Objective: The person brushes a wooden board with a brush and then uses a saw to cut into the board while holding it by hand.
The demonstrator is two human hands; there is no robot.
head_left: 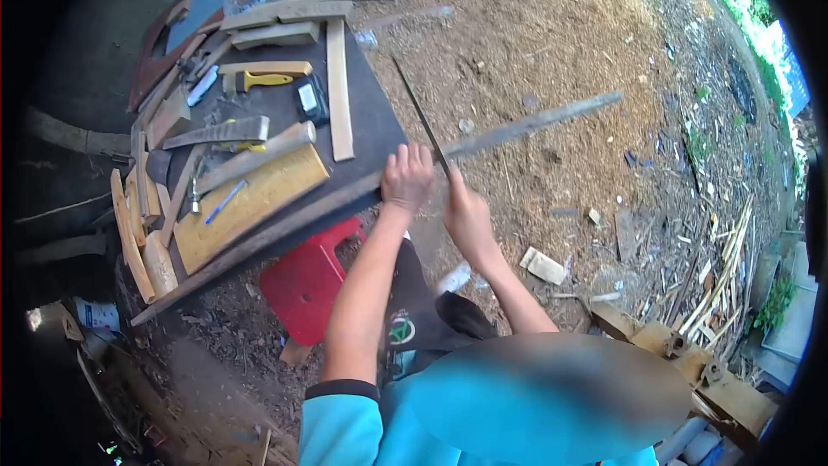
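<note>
My left hand (407,177) is closed over a long, narrow wooden strip (539,125) at the table's right edge, pressing down on it. The strip runs along the table's near side and sticks out past the edge to the right. In my right hand (468,211) is a saw with a long, thin dark blade (418,112), seen nearly edge-on, so its teeth cannot be made out. This blade crosses the strip just right of my left hand and points away from me. The saw's handle is hidden inside my fingers.
On the dark table (371,112) lie a yellow-handled tool (266,80), a black box (311,100), a blue pen (226,202), a wide board (250,207) and several wood pieces. A red stool (302,285) stands below. Wood shavings and scraps cover the ground.
</note>
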